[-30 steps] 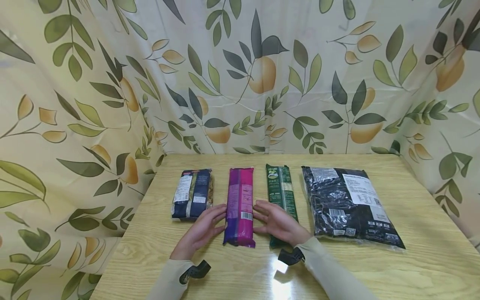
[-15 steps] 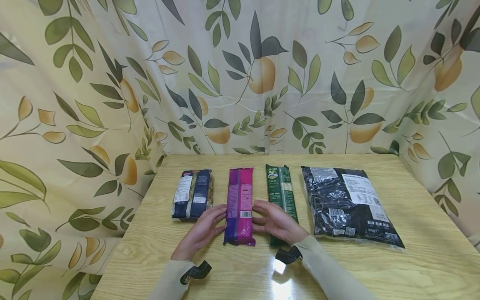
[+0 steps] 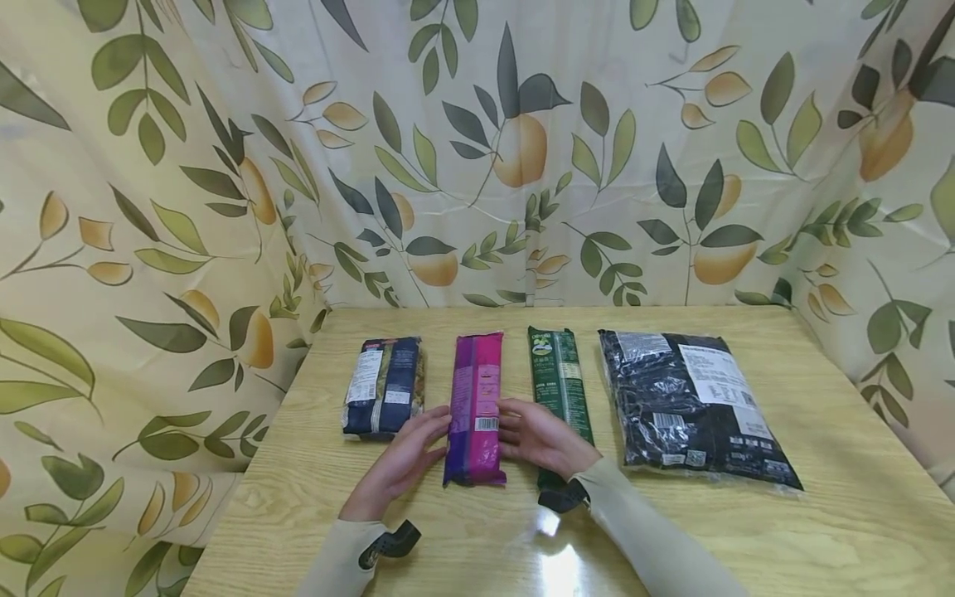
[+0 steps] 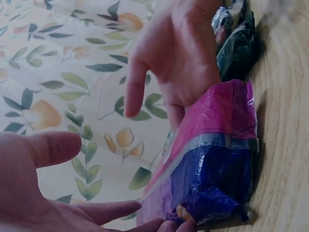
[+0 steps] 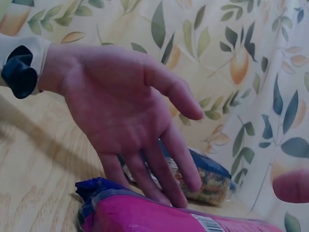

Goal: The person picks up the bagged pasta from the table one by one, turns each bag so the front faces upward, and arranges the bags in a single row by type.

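A long pink and purple plastic packet (image 3: 477,406) lies lengthwise on the table between my two hands. My left hand (image 3: 403,460) is at its left side, fingers extended and fingertips right at the edge. From the right, my right hand (image 3: 548,439) reaches to the opposite side, fingers extended and thumb apart. In the left wrist view the right hand (image 4: 178,58) shows its palm, with fingertips hidden behind the packet (image 4: 207,154). The right wrist view has the left hand (image 5: 125,106) with its thumb raised, beside the packet's pink side (image 5: 135,215).
A dark blue packet (image 3: 384,385) with a white label lies left of the left hand. A long green packet (image 3: 559,365) lies partly under the right forearm in the head view. Farther right is a large black bag (image 3: 679,406). A patterned curtain (image 3: 477,166) borders the wooden table (image 3: 671,539).
My right hand has shifted slightly left, along with the pink and purple packet's right edge. The left hand has stayed nearly still.
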{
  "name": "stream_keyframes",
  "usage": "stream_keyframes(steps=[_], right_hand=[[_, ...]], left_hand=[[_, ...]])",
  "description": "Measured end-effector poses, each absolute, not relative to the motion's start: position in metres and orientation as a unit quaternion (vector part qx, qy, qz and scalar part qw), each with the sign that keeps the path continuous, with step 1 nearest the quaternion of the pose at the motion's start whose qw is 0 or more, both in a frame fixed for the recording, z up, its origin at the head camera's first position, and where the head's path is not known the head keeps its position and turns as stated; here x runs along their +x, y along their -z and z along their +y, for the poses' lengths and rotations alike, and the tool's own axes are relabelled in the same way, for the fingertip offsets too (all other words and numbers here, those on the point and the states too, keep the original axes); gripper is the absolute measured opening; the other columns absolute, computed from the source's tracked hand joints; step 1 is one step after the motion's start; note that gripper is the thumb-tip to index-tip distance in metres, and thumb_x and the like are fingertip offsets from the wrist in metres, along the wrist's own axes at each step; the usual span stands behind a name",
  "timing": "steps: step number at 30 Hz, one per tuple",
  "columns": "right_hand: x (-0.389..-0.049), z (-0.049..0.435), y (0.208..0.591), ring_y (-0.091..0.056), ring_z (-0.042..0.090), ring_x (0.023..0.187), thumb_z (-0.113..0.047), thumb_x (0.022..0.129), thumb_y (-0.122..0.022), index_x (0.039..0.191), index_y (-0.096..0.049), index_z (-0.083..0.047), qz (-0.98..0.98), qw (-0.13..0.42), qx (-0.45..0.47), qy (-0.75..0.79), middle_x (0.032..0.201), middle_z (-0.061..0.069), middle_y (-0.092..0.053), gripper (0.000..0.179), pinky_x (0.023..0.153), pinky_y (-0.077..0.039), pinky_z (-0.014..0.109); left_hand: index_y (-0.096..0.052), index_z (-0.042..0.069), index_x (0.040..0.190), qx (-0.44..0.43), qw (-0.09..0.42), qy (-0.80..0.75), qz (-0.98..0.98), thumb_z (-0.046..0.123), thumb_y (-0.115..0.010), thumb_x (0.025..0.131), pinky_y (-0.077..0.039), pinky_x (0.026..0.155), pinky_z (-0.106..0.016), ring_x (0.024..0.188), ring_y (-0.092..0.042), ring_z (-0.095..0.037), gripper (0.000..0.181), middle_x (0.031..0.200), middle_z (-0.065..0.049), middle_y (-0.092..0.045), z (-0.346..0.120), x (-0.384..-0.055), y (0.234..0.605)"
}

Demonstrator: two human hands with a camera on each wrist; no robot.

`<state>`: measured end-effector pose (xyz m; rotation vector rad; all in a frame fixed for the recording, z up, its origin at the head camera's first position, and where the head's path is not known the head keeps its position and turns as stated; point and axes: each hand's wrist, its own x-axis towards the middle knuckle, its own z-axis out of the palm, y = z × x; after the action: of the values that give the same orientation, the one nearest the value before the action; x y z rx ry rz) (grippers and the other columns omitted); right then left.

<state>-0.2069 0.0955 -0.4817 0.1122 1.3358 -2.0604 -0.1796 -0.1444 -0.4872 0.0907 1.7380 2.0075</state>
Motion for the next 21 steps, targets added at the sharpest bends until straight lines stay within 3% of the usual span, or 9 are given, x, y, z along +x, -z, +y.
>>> stream_keyframes(steps=[4, 7, 14, 21], right_hand=[[-0.2111, 0.0942, 0.4839, -0.055, 0.029, 0.129, -0.028, 0.11, -0.04, 0.153, -0.032, 0.001, 0.516, 0.338, 0.04, 0.786, 0.143, 0.021, -0.051, 0.053, 0.118, -0.043, 0.046], [-0.2118, 0.0949, 0.4835, -0.054, 0.033, 0.133, -0.028, 0.111, -0.037, 0.156, -0.029, 0.004, 0.515, 0.339, 0.024, 0.787, 0.142, 0.02, -0.052, 0.055, 0.119, -0.041, 0.049], [-0.2104, 0.0983, 0.4806, -0.029, 0.053, 0.151, -0.028, 0.111, -0.035, 0.162, -0.015, 0.002, 0.495, 0.343, 0.008, 0.798, 0.161, 0.035, -0.026, 0.062, 0.123, -0.032, 0.061], [-0.2097, 0.1042, 0.4808, -0.019, 0.056, 0.154, -0.028, 0.112, -0.031, 0.165, -0.006, -0.002, 0.48, 0.368, -0.023, 0.796, 0.169, 0.032, -0.011, 0.064, 0.125, -0.029, 0.061]], left_hand=[[-0.023, -0.008, 0.159, 0.049, 0.236, -0.721, 0.649, 0.026, -0.047, 0.108, -0.024, 0.128, -0.058, 0.156, -0.024, -0.045, 0.066, 0.168, -0.027, -0.021, -0.1448, -0.1779, 0.4872], [-0.025, -0.009, 0.159, 0.06, 0.233, -0.717, 0.655, 0.028, -0.048, 0.107, -0.026, 0.128, -0.057, 0.155, -0.026, -0.045, 0.067, 0.168, -0.027, -0.024, -0.1437, -0.1773, 0.4869], [-0.026, -0.008, 0.159, 0.048, 0.229, -0.712, 0.662, 0.028, -0.049, 0.107, -0.026, 0.127, -0.058, 0.155, -0.026, -0.044, 0.068, 0.168, -0.027, -0.024, -0.1382, -0.1775, 0.485], [-0.026, -0.009, 0.158, 0.037, 0.226, -0.709, 0.667, 0.029, -0.05, 0.107, -0.024, 0.127, -0.06, 0.155, -0.026, -0.044, 0.068, 0.168, -0.026, -0.024, -0.1352, -0.1768, 0.4835]])
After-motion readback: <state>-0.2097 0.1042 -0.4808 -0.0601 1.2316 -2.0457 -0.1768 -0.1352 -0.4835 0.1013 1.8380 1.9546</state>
